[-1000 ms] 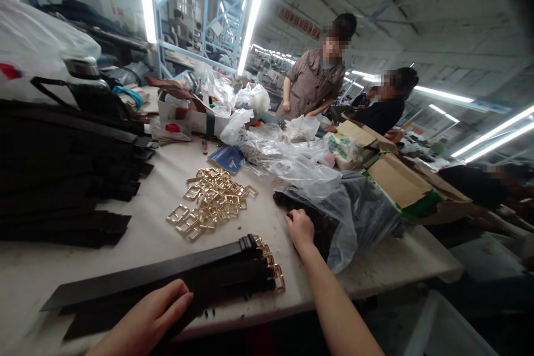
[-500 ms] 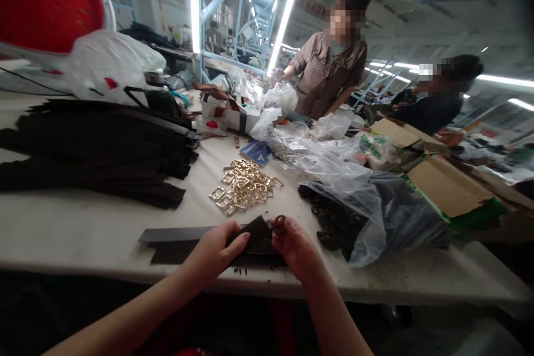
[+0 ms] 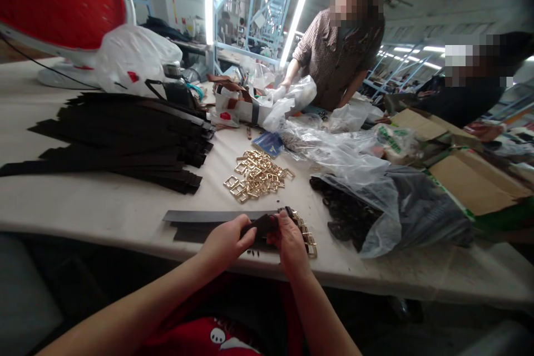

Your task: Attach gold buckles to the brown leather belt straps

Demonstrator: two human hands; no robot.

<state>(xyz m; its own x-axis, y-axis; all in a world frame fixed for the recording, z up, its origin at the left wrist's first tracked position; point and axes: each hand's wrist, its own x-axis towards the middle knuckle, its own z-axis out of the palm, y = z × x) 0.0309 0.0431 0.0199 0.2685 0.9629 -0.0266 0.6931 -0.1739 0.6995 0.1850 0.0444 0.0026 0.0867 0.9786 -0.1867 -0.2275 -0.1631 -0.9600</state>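
While I lean over the near edge of the pale table (image 3: 104, 211), my left hand (image 3: 228, 242) pinches a black strip (image 3: 263, 225) between the thumb and the bent fingers, close to its right end. My right hand (image 3: 292, 245) meets it there, thumb on top and fingers curled in, pinching the tip of that strip; I cannot tell whether a smaller dark piece is caught in those fingers as well. The strip is held just above a short stack of black straps (image 3: 200, 216), which lies along the near side of the table with gold buckles (image 3: 311, 246) lined up at its right end, just beyond my right hand. A few small dark bits (image 3: 253, 253) lie below my hands near the table edge. On the far side of the stack sits a loose heap of gold buckles (image 3: 261, 175), with a blue packet (image 3: 268, 144) just behind it. To the left a large pile of black strips (image 3: 125, 139) spreads across the table, and a white plastic bag (image 3: 133, 58) stands behind it. To the right a clear plastic bag (image 3: 379, 231) lies open, small black pieces (image 3: 346, 211) showing at its mouth, and past it is an open cardboard box (image 3: 479, 178). On the far side stands a person in a checked shirt (image 3: 334, 61).
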